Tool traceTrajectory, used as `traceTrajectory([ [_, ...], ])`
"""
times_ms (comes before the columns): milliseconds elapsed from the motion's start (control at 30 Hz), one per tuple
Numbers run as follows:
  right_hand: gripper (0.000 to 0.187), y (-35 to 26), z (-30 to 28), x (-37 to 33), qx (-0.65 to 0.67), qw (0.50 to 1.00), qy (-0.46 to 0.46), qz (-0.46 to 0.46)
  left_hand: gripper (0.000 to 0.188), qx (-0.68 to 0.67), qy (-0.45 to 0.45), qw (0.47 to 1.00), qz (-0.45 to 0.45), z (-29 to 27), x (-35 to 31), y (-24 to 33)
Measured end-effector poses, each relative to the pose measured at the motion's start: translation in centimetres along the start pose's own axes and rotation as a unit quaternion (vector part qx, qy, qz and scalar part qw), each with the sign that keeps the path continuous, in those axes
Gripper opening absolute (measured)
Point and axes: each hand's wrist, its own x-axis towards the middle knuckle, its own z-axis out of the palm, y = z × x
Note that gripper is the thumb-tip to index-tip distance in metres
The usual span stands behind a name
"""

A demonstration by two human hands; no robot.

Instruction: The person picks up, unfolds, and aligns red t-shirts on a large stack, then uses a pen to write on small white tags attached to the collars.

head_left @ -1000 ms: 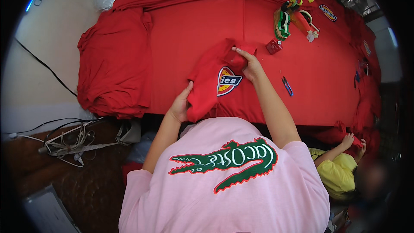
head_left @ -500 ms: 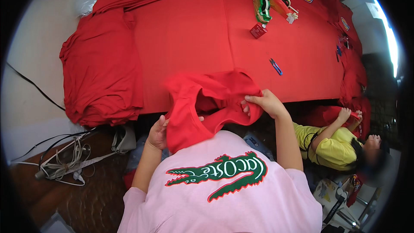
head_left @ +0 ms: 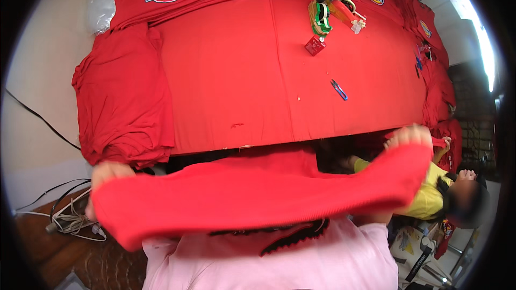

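Observation:
A red shirt (head_left: 258, 198) is stretched wide in front of my body, below the table's near edge. My left hand (head_left: 109, 176) grips its left end, with the fingers folded over the cloth. At the far right end, my right hand (head_left: 409, 137) is closed on the fabric, raised higher than the left. Motion blurs both hands and the cloth's edges. A ribbed band runs along the shirt's lower edge, and more of its cloth hangs behind the stretched part. The shirt covers most of my forearms.
A pile of red shirts (head_left: 123, 96) lies on the red-covered table's (head_left: 226, 75) left side. Thread snips (head_left: 339, 90), a red box (head_left: 315, 46) and a green tape dispenser (head_left: 321, 19) lie further right. A co-worker in a yellow top (head_left: 427, 198) handles red cloth at right. Cables (head_left: 75, 220) lie at left.
My hands have moved far apart, left hand leftward and right hand rightward. The shirt went from bunched with an opening showing to pulled out wide across my front.

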Motion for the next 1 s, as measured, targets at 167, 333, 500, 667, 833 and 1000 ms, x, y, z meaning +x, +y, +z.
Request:
traceTrajectory([
  [167,0.039,12.4,-6.5,19.8,-0.261,0.924,0.153,0.235,0.052,0.372,0.553,0.742,0.075,-13.3,2.7,2.7],
  [333,0.057,19.6,-15.9,18.7,-0.686,0.714,0.119,0.072,0.041,0.504,0.612,0.512,-0.330,-21.4,1.7,-1.8],
  [500,0.073,23.6,-20.3,12.2,-0.702,0.703,0.114,0.015,0.031,0.635,0.622,0.405,-0.214,-19.5,-9.9,-10.4],
  [667,0.049,25.8,-22.1,11.9,-0.594,0.771,0.174,0.150,0.077,0.784,0.521,0.217,-0.259,-14.9,-9.5,-18.3],
  [833,0.034,28.6,-25.8,15.3,-0.642,0.748,0.137,0.097,0.105,0.802,0.480,0.147,-0.325,-14.9,-8.3,-20.6],
  [1000,0.043,31.0,-24.7,22.6,-0.776,0.617,0.093,0.089,0.102,0.797,0.497,0.150,-0.309,-15.2,-8.3,-20.6],
])
